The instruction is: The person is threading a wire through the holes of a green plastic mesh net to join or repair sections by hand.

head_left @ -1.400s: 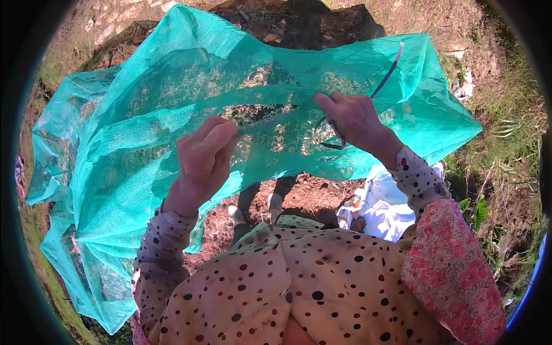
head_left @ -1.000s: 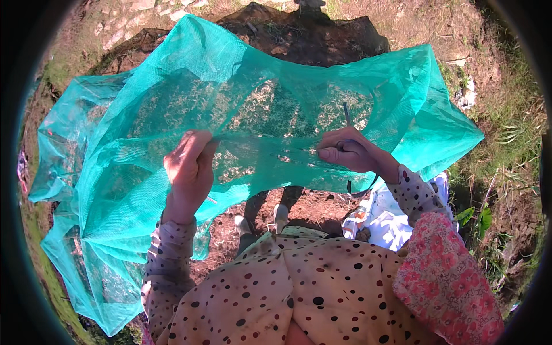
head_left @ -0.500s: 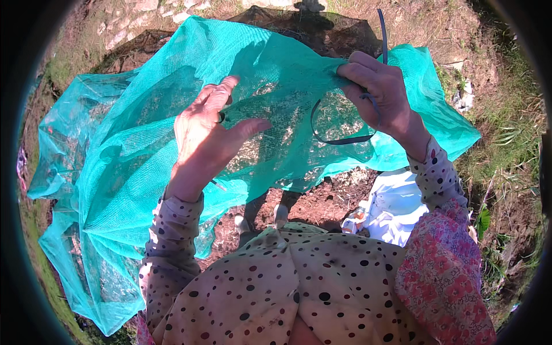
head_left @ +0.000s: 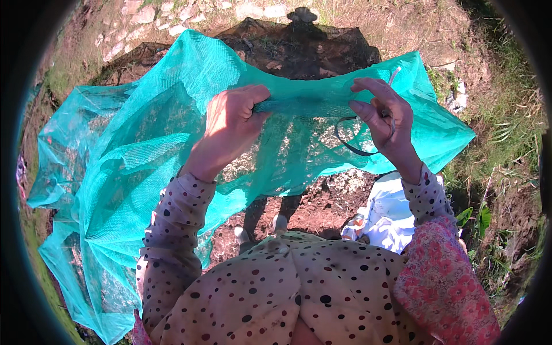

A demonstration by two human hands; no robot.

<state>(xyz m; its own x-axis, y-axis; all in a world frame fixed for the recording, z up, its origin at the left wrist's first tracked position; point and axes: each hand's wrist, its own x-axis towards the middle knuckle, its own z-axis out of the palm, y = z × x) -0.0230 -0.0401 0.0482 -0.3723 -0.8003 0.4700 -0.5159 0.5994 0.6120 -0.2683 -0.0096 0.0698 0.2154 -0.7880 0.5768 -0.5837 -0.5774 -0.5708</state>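
A wide sheet of green mesh netting (head_left: 155, 167) spreads before me, its far edge raised between my hands. My left hand (head_left: 231, 127) is closed, thumb and fingers pinching the netting near that edge. On the right, my right hand (head_left: 386, 123) has thumb and forefinger apart beside the netting. Its other fingers are curled round a thin dark strap (head_left: 352, 148), which hangs in a loop to the left of the palm. One pale end of the strap sticks up above the knuckles.
A white sack or cloth (head_left: 386, 210) lies on the soil near my right forearm. Pale stones (head_left: 144, 14) line the far left ground. Dark netting (head_left: 299, 52) lies beyond the green sheet. Grass and weeds (head_left: 506, 132) grow along the right. My feet (head_left: 280, 223) stand at the near edge.
My left hand has moved up and right and closed on the netting. My right hand has let go of the netting edge, its thumb and forefinger parting, with the strap still in it.
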